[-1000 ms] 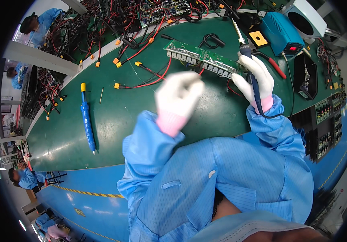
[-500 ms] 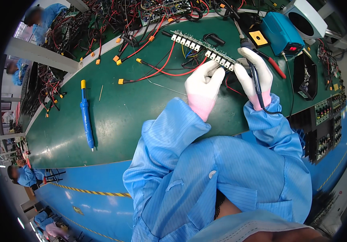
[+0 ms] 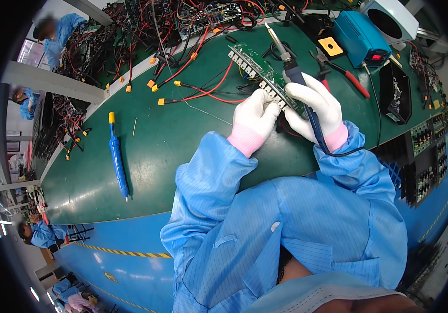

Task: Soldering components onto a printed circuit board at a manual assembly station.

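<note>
My left hand (image 3: pixel 255 116), in a white glove with a pink cuff, pinches the near edge of a long green circuit board (image 3: pixel 258 68). A row of white-faced parts runs along that edge, and the board is tilted so its top shows. My right hand (image 3: pixel 317 104), gloved the same way, is closed around a soldering iron (image 3: pixel 296 73) with a dark blue handle. The iron's tip points up and away, above the board and apart from it. Fingers of the right hand also reach the board's right end. Red and black wires (image 3: pixel 218 93) lie behind the left hand.
A blue desoldering pump (image 3: pixel 117 159) lies at left on the green table (image 3: pixel 172 172). At right are red-handled pliers (image 3: pixel 357 83), a yellow sponge in its holder (image 3: pixel 330 46), a teal soldering station (image 3: pixel 362 39) and a black bin (image 3: pixel 395 96). Tangled wires (image 3: pixel 182 57) fill the back.
The soldering iron has swung up and left, its tip now over the table beyond the board. The board has turned to show more of its green face, and both hands have shifted slightly.
</note>
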The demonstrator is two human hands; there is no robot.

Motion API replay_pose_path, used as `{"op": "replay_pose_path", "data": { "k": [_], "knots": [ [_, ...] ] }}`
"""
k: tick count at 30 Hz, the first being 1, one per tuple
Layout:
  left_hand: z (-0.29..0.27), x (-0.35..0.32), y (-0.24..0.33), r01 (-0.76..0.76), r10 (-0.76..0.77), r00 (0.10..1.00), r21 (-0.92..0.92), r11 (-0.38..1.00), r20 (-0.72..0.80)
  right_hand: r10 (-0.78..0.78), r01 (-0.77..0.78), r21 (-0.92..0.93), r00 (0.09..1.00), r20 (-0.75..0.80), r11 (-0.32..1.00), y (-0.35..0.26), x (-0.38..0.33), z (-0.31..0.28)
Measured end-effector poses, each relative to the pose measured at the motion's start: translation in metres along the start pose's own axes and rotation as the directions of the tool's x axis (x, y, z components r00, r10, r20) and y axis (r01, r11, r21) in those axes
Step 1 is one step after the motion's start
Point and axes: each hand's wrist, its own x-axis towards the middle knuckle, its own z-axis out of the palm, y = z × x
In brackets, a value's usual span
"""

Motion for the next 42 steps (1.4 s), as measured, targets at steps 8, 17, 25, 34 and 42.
{"op": "replay_pose_path", "data": {
  "k": [8,17,25,34,42],
  "knots": [
    [-0.006,-0.001,-0.002,-0.044,0.042,0.996,0.028,0.999,0.082,0.076,-0.086,0.179,0.995,0.062,0.98,-0.001,-0.002,0.002],
    [-0.014,0.0,0.008,0.126,-0.061,0.965,-0.246,0.961,0.254,0.063,-0.07,0.211,0.997,0.04,0.975,0.0,-0.004,0.003],
    [-0.01,0.002,0.01,0.146,-0.124,0.97,-0.096,0.985,0.209,0.157,-0.144,0.28,0.987,-0.025,0.949,0.007,-0.02,0.009],
    [-0.022,0.005,0.025,0.351,-0.32,0.906,-0.07,0.934,0.277,0.272,-0.268,0.507,0.96,0.068,0.819,0.012,-0.012,-0.007],
    [-0.015,-0.009,0.016,0.253,-0.223,0.957,-0.159,0.954,0.186,0.724,-0.692,0.23,0.683,-0.1,0.684,0.067,0.048,-0.091]
  ]
}}
